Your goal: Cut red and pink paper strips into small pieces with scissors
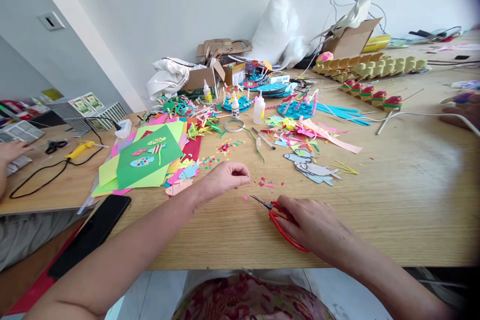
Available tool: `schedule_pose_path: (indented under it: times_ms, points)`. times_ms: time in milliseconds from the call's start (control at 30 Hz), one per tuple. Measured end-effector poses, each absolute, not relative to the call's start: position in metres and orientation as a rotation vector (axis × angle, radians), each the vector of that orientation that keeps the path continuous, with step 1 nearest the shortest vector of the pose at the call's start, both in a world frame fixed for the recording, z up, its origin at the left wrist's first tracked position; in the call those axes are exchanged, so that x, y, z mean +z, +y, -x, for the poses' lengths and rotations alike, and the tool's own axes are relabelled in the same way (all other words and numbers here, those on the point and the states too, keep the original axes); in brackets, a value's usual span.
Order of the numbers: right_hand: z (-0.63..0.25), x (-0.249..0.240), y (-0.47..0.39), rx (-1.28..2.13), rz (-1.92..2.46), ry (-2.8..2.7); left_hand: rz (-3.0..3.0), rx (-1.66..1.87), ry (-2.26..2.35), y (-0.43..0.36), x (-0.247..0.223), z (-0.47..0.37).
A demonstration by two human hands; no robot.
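Note:
My right hand (313, 222) is wrapped round the handles of red-handled scissors (282, 230). Their blades point left, low over the wooden table (232, 240), and look nearly closed. Ahead and to the left, my left hand (228, 178) has its thumb and fingers pinched together; whatever is between them is hidden or too small to name. Tiny red and pink paper scraps (265, 183) lie just right of its fingertips. Paper fish cutouts (185, 175) rest left of that hand. Grey and blue paper fish (315, 167) are spread beyond the scissors.
Coloured paper sheets (125, 167) bear decorated fish on the left. Glue bottles (258, 109), a tape ring (234, 125) and paper strips (330, 135) sit mid-table. A phone (92, 235) lies at the left edge. Other people's hands show at far left (11, 152) and far right (459, 110).

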State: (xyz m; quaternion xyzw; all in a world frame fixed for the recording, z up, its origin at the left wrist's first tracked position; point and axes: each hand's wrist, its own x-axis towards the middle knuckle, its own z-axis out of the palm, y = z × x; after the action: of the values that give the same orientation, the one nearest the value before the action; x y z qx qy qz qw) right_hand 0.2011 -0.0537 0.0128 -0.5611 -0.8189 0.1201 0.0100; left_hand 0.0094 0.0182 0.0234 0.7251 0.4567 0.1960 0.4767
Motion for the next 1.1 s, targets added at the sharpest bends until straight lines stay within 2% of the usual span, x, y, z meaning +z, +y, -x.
schedule_pose_path:
  times_ms: [300, 467, 633, 933, 1100]
  points:
    - [-0.22, 0.026, -0.018, 0.264, 1.741, -2.3, -1.897, 0.701, 1.407, 0.078, 0.021, 0.022]
    - [-0.22, 0.03, 0.024, 0.19, 1.642, -2.116, -1.996, 0.701, 1.512, 0.113, 0.009, 0.031]
    - [-0.225, 0.013, 0.046, 0.197, 1.605, -1.954, -2.058, 0.657, 1.596, 0.131, -0.005, 0.032]
    - [-0.24, -0.002, 0.052, 0.283, 1.589, -1.914, -2.175, 0.53, 1.667, 0.142, -0.002, 0.032]
    - [-0.246, 0.0, 0.052, 0.261, 1.627, -1.804, -2.285, 0.449, 1.591, 0.097, 0.015, 0.03]
